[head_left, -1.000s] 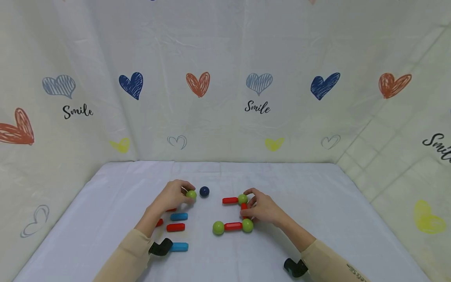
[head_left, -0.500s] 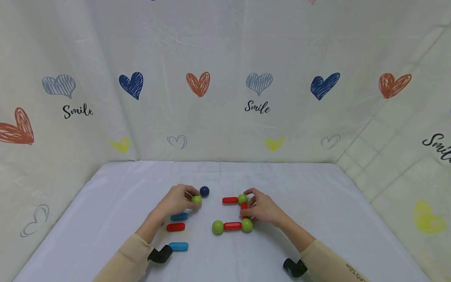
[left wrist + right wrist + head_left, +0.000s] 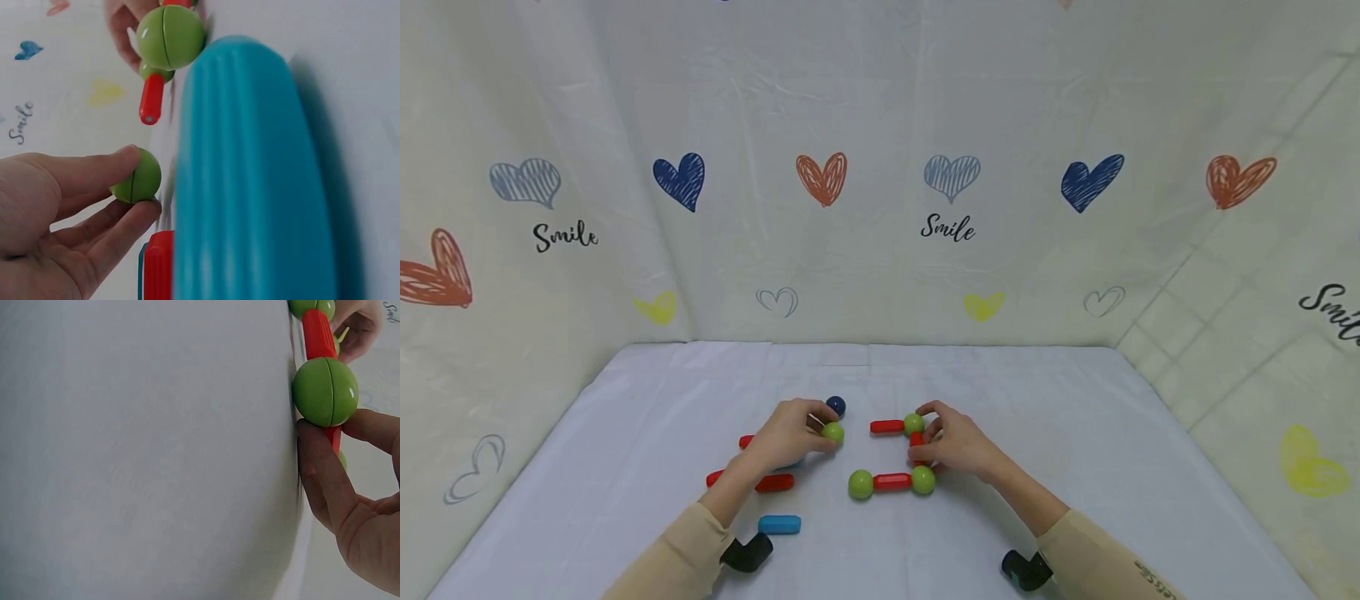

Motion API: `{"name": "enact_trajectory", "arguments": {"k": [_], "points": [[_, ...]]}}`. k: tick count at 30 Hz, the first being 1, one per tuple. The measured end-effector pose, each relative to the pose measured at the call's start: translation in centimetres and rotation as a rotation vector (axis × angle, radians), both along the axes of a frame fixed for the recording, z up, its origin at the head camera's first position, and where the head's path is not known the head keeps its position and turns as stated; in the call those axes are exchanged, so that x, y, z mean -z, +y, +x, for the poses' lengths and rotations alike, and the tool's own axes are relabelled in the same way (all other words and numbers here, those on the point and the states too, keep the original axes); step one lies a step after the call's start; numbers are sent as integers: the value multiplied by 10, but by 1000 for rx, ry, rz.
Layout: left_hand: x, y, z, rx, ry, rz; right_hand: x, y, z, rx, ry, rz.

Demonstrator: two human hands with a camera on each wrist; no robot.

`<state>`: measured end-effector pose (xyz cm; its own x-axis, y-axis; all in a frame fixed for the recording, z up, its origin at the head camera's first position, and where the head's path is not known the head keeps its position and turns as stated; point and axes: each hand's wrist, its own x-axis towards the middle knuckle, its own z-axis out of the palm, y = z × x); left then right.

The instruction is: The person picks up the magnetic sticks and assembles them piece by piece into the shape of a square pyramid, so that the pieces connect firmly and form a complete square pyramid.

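Between thumb and fingers my left hand [image 3: 793, 432] pinches a green ball [image 3: 832, 432], which the left wrist view also shows [image 3: 145, 176]. Right of it lies a joined frame of three red rods and three green balls, its left side unjoined. My right hand [image 3: 958, 442] grips the red side rod [image 3: 917, 448], with fingers by the near right ball [image 3: 922, 479]. The upper red rod [image 3: 887, 427] has a bare left end; the lower red rod [image 3: 892, 482] ends in a green ball [image 3: 861, 484].
A dark blue ball [image 3: 836, 406] lies just behind my left fingers. Under and beside the left forearm are red rods [image 3: 775, 483] and blue rods [image 3: 779, 524]; one blue rod is mostly hidden by the hand. A printed cloth hangs behind the white table [image 3: 1037, 383].
My left hand has moved right and slightly nearer with the green ball, towards the upper red rod. The joined frame has shifted slightly left with my right hand.
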<state>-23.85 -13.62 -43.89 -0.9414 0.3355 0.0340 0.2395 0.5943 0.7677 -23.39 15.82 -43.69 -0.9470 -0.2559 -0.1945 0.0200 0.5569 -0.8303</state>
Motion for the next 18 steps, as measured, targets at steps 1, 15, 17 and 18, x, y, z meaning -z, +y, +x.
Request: {"name": "enact_trajectory", "arguments": {"k": [1,15,17,18], "points": [[1,1,0,1,1,1,0,0,0,-2,-1,-4],[3,17,-2,62,27,-34,0,-3,2,-22,10,6],[3,18,-3,68,33,-37,0,-4,2,-25,10,6],[3,19,-3,71,36,-38,0,-4,2,-26,10,4]]}}
